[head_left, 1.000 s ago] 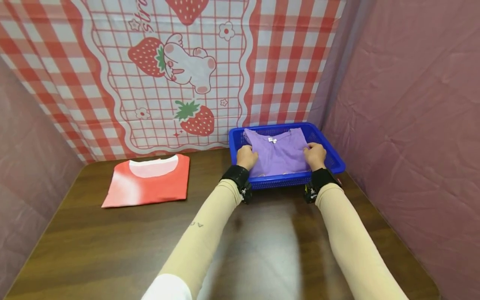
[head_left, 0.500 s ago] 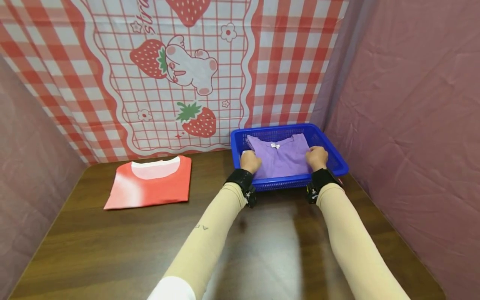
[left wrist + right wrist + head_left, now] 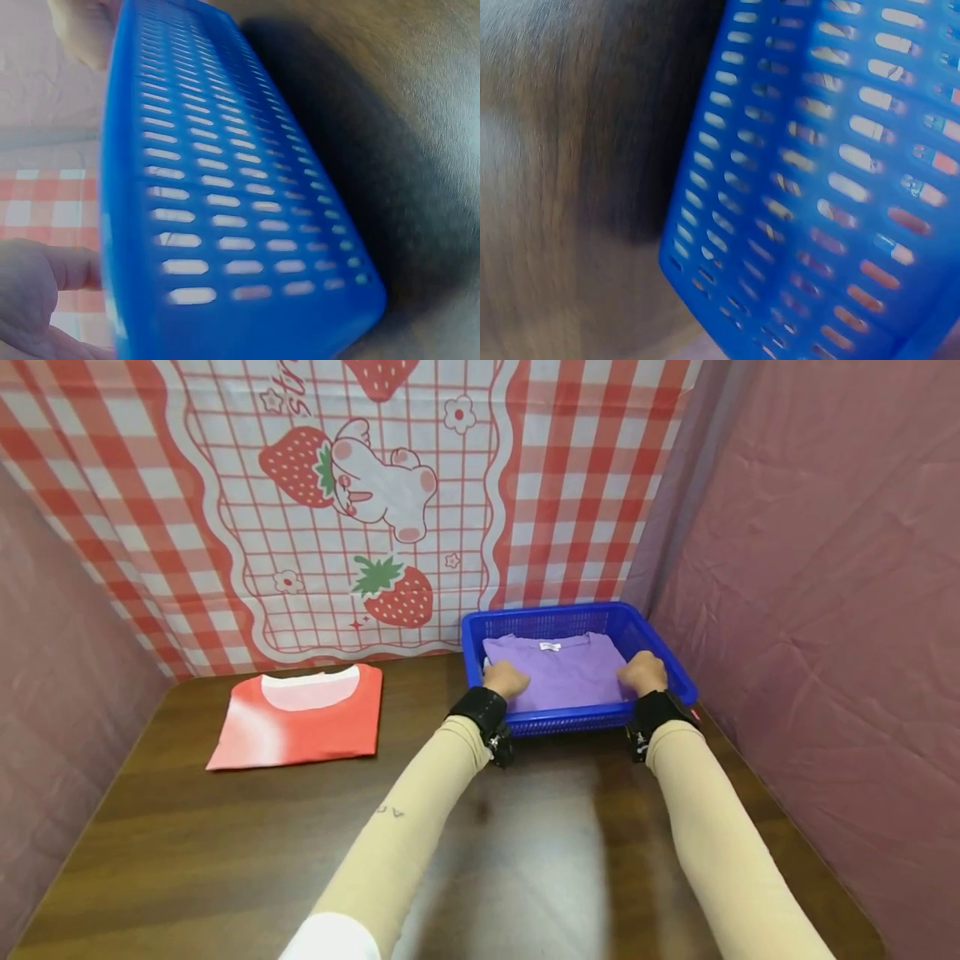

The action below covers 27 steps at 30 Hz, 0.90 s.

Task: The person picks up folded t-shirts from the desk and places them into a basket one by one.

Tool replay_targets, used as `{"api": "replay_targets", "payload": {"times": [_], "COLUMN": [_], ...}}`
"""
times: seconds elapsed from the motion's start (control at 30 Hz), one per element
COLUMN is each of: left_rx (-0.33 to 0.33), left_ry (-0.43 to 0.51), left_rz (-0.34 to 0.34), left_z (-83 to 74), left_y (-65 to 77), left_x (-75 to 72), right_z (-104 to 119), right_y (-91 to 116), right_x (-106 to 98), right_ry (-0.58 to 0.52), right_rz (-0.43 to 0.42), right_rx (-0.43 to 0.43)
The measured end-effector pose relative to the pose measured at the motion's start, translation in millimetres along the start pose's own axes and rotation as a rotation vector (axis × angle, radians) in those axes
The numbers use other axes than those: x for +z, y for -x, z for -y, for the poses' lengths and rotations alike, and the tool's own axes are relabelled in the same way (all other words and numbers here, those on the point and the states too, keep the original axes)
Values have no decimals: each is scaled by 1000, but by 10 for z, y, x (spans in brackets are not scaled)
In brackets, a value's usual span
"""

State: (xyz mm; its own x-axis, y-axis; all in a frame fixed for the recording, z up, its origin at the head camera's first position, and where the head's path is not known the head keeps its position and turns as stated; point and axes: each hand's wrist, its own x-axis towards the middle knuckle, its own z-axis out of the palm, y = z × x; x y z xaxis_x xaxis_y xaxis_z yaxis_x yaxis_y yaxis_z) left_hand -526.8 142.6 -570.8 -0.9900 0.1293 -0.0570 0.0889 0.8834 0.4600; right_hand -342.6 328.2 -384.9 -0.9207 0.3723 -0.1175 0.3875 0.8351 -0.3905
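A folded purple shirt (image 3: pixel 567 674) lies in a blue plastic basket (image 3: pixel 573 720) at the back right of the table, its neckline and pale label facing the back. At the shirt's left side my left hand (image 3: pixel 506 679) reaches over the basket's front rim; its fingertips are not clear. In the left wrist view, the left hand (image 3: pixel 34 292) shows thumb and fingers apart, their tips hidden behind the basket wall (image 3: pixel 247 247). My right hand (image 3: pixel 643 673) is at the shirt's right side, fingers toward it. Only the basket's slotted wall (image 3: pixel 817 172) and table show in the right wrist view.
A folded red and white shirt (image 3: pixel 307 718) lies on the brown wooden table (image 3: pixel 300 843) at the left. A checked strawberry cloth (image 3: pixel 375 510) hangs behind the table, and a pink curtain (image 3: pixel 832 568) borders it on the right.
The purple shirt's raised neckline has sunk and now lies flatter in the basket. Both hands, which held its sides, have shifted slightly to the right. The red and white shirt stays put.
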Motion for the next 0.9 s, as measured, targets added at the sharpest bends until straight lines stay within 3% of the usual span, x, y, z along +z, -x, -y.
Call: {"api": "replay_targets", "payload": {"times": [0.13,0.2,0.27,0.33,0.37,0.5,0.63,0.8,0.9], "left_rx": [98,174,239,294,280,281,271,200,183], "left_ry": [-52,-79,-132,-173,-198,-252,-241,-263,-306], "left_rz": [-5,-28,-12,-36,16,84,120,220,258], "left_z": [-219,-256,-266,-232,-230,-93,165,419,491], "left_y": [516,641,669,583,520,138,-367,-1016,-1321], "left_x": [-560,-654,-641,-481,-413,14,547,1248,1586], "right_z": [-5,-48,-134,-315,-378,-566,-529,-644,-752], "right_y": [-63,-206,-430,-795,-928,-1308,-1315,-1503,-1625], "right_x": [-44,18,153,393,488,793,847,999,1073], "right_ry": [27,54,99,143,162,198,211,232,220], "right_rz": [-7,30,100,130,163,240,352,368,359], "right_rx": [-114,-213,-303,-411,-429,-468,-416,-440,-461]}}
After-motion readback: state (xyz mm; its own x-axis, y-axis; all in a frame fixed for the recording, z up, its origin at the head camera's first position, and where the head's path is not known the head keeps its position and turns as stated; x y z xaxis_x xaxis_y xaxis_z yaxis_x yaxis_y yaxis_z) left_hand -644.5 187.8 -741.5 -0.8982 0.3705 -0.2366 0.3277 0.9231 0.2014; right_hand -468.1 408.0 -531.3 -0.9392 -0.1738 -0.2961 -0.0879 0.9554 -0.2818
